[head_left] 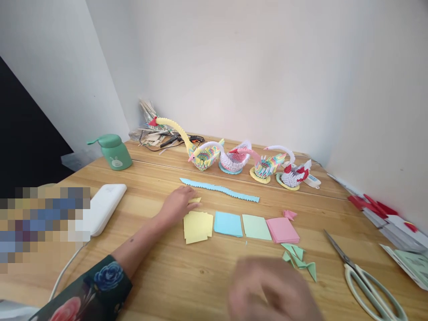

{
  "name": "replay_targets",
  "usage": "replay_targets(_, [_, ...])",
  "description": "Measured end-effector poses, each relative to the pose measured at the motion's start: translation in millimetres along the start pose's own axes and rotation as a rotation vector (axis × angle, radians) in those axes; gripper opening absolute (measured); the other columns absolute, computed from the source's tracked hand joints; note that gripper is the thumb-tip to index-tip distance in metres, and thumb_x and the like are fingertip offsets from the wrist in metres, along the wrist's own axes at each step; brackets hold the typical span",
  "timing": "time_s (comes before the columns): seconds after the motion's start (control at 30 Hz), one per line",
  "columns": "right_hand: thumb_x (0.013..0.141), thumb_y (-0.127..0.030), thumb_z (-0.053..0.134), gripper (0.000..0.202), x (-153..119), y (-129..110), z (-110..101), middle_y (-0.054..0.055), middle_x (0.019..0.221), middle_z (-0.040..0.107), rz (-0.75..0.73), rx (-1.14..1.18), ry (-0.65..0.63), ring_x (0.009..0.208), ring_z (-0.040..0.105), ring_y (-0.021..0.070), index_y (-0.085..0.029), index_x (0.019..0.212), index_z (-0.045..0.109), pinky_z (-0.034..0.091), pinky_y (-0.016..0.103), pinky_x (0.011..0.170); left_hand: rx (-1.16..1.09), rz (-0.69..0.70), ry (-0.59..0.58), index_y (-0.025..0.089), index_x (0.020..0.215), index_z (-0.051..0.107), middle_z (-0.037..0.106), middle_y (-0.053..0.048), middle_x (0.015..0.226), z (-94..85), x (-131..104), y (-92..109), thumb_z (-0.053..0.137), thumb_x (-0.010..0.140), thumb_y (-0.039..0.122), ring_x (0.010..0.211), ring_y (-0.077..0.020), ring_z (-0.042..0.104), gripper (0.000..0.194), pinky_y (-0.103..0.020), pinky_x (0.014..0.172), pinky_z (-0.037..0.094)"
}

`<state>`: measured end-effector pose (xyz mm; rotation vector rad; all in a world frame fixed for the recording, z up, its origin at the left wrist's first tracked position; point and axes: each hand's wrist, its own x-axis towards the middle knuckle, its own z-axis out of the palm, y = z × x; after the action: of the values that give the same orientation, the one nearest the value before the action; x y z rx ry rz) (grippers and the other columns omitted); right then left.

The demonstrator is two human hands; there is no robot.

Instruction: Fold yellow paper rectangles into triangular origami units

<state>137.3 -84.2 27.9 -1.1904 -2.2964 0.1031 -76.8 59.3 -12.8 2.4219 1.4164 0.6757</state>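
Note:
My left hand (178,206) rests on the table with its fingers curled in. A small yellow paper piece (195,200) shows between its thumb and fingers, beside the left end of a zigzag-edged light blue paper strip (219,189). Just below lies a stack of yellow paper squares (198,226). Blue squares (228,224), pale green squares (256,227) and pink squares (282,230) follow in a row to the right. Close to the camera, my right hand (270,290) is curled and smeared by motion; what it holds, if anything, cannot be made out.
Several folded-paper swans (234,160) stand along the back. Folded green pieces (301,257), a folded pink piece (289,215) and scissors (363,278) are to the right. A green bottle (117,154) and a white power bank (109,207) with a cable stand left. A glue gun (195,139) lies behind.

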Motion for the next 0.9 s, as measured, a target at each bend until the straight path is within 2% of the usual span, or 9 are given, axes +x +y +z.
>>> replay_targets(0.07, [0.09,-0.02,0.051,0.018,19.6,-7.4,7.3,-0.001,0.074,0.068,-0.007,0.039,-0.045,0.068,0.063,0.0139,-0.02,0.077,0.062,0.052,0.025,0.062,0.006,-0.016,0.036,0.016,0.111,0.062,0.063,-0.013,0.108,0.7,-1.4,-1.5,0.053,0.085,0.036,0.103,-0.0274,0.055,0.033,-0.04,0.089,0.043])
replay_targets(0.1, [0.086,-0.019,0.058,0.006,29.4,-5.7,15.5,0.002,0.085,0.07,-0.03,-0.007,-0.054,0.079,0.063,0.0176,-0.018,0.082,0.063,0.052,0.03,0.071,0.005,-0.025,0.055,0.016,0.114,0.06,0.061,-0.014,0.112,-0.3,-2.2,-2.1,0.051,0.087,0.035,0.105,-0.0279,0.054,0.035,-0.041,0.091,0.042])
replay_targets(0.17, [0.075,-0.026,0.072,0.033,45.0,4.4,36.6,0.008,0.11,0.066,-0.13,-0.114,-0.143,0.103,0.057,0.0253,-0.015,0.104,0.061,0.048,0.038,0.085,-0.004,-0.035,0.087,0.016,0.117,0.058,0.059,-0.014,0.116,-4.5,-4.1,-1.9,0.05,0.088,0.034,0.108,-0.028,0.052,0.035,-0.043,0.093,0.041])
replay_targets(0.2, [0.072,-0.029,0.074,0.037,49.7,10.6,47.3,0.008,0.111,0.066,-0.154,-0.165,-0.171,0.102,0.056,0.027,-0.014,0.104,0.061,0.049,0.039,0.082,-0.011,-0.036,0.101,0.016,0.117,0.058,0.059,-0.013,0.117,-7.2,-5.3,-0.7,0.049,0.088,0.034,0.109,-0.0279,0.052,0.035,-0.043,0.094,0.041])
replay_targets(0.33, [0.084,-0.014,0.058,0.01,47.1,26.2,71.8,0.005,0.102,0.07,-0.16,-0.191,-0.202,0.084,0.061,0.0215,-0.017,0.093,0.063,0.048,0.034,0.064,-0.107,-0.023,0.129,0.018,0.112,0.062,0.063,-0.01,0.112,-15.5,-10.3,11.7,0.048,0.088,0.029,0.107,-0.0246,0.055,0.03,-0.039,0.092,0.044])
replay_targets(0.53, [0.089,-0.006,0.045,0.021,33.0,27.7,66.1,0.002,0.095,0.072,-0.135,-0.014,-0.067,0.081,0.061,0.0175,-0.018,0.086,0.062,0.043,0.03,0.066,-0.274,-0.05,0.059,0.019,0.1,0.067,0.068,-0.007,0.101,-6.5,-13.8,23.3,0.05,0.086,0.024,0.094,-0.021,0.062,0.023,-0.033,0.082,0.05])
replay_targets(0.63, [0.089,-0.015,0.051,0.015,36.2,33.6,53.7,0.002,0.085,0.071,0.061,0.241,0.028,0.079,0.061,0.0171,-0.02,0.083,0.064,0.042,0.03,0.072,-0.265,-0.031,0.02,0.018,0.101,0.067,0.068,-0.008,0.102,-2.3,-12.7,20.2,0.049,0.086,0.024,0.095,-0.0211,0.061,0.024,-0.033,0.081,0.049])
replay_targets(0.77, [0.08,-0.028,0.063,0.014,38.8,51.8,34.0,-0.001,0.065,0.06,0.71,0.661,0.392,0.066,0.055,0.0161,-0.018,0.07,0.061,0.04,0.027,0.064,-0.198,-0.005,-0.017,0.019,0.1,0.066,0.067,-0.009,0.103,-6.6,-14.0,21.4,0.052,0.086,0.032,0.096,-0.0232,0.06,0.024,-0.035,0.08,0.048])
replay_targets(0.9, [0.081,-0.036,0.059,0.019,37.2,70.7,28.5,-0.004,0.063,0.054,0.812,0.819,0.52,0.058,0.05,0.0122,-0.018,0.082,0.059,0.04,0.025,0.058,-0.06,0.12,-0.163,0.019,0.106,0.06,0.063,-0.01,0.111,-13.3,-22.5,34.0,0.072,0.068,0.041,0.102,-0.0293,0.055,0.046,-0.042,0.085,0.045])
